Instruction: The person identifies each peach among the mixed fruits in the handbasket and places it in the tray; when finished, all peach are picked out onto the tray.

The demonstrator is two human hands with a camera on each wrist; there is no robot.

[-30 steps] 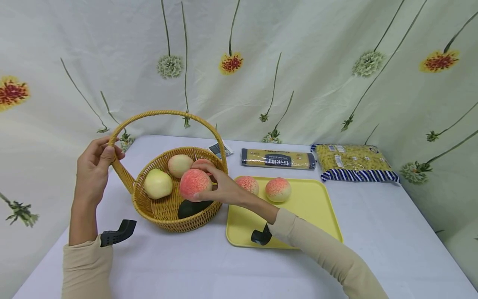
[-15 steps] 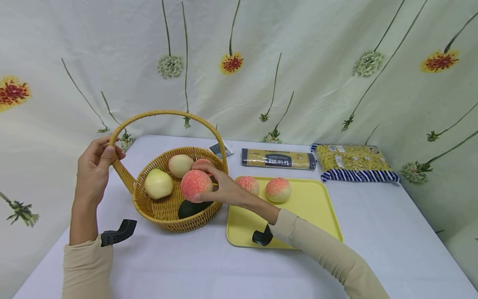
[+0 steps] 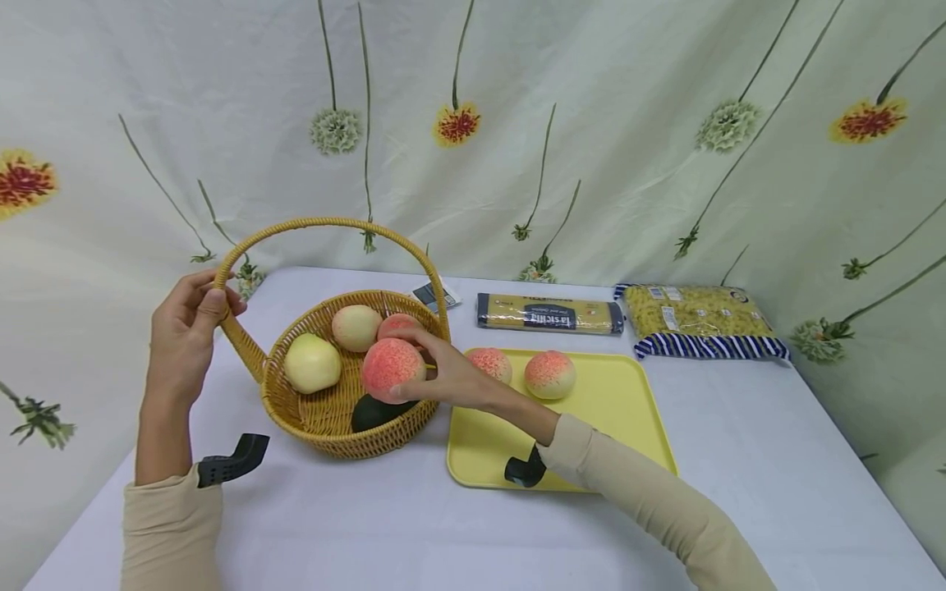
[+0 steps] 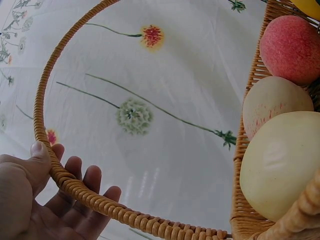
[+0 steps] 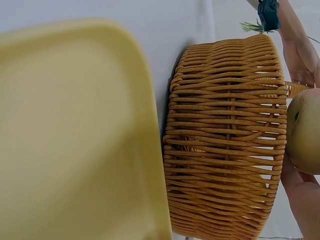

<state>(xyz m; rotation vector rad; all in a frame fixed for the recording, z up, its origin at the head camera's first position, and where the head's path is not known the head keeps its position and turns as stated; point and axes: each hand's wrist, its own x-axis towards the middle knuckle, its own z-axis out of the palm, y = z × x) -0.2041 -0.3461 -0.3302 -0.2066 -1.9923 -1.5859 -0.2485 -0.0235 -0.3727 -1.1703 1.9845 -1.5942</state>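
Head cam: R hand [image 3: 451,371] grips a pink peach [image 3: 392,369], thumb low on the near side, fingers round the top & far side. Peach is up over the R half of the wicker bskt [image 3: 332,444], above a dark green item [image 3: 375,413] that's partly hidden; can't tell if the two touch. Rt-wrist cam shows its pale underside by the bskt rim.

L hand [image 3: 185,332] holds the tall handle [image 3: 332,222] on its L side, w/ handle btwn thumb & fingers; left-wrist cam shows the same.

Inside bskt: pale green fruit [image 3: 312,364] at L, pale peach [image 3: 356,328] at back, red peach [image 3: 399,322] just beside it, partly behind R hand. Left-wrist cam also has a bit of sth yellow [image 4: 307,7] at its top R corner, cut off.

Just R of bskt: yellow tray [image 3: 613,443] w/ 2 peaches near its back edge: L one [image 3: 491,361] partly covered by the R forearm, R one [image 3: 550,375] in full view.

Further back: long pasta pack [image 3: 548,315] behind tray, pasta bag [image 3: 698,316] w/ striped ends to its R, small printed tag [image 3: 436,294] behind bskt. All on a white tablecloth [image 3: 332,525]; floral cloth [image 3: 628,205] hangs behind. Beige sleeves [image 3: 172,533], black mount [image 3: 232,462] at each wrist.
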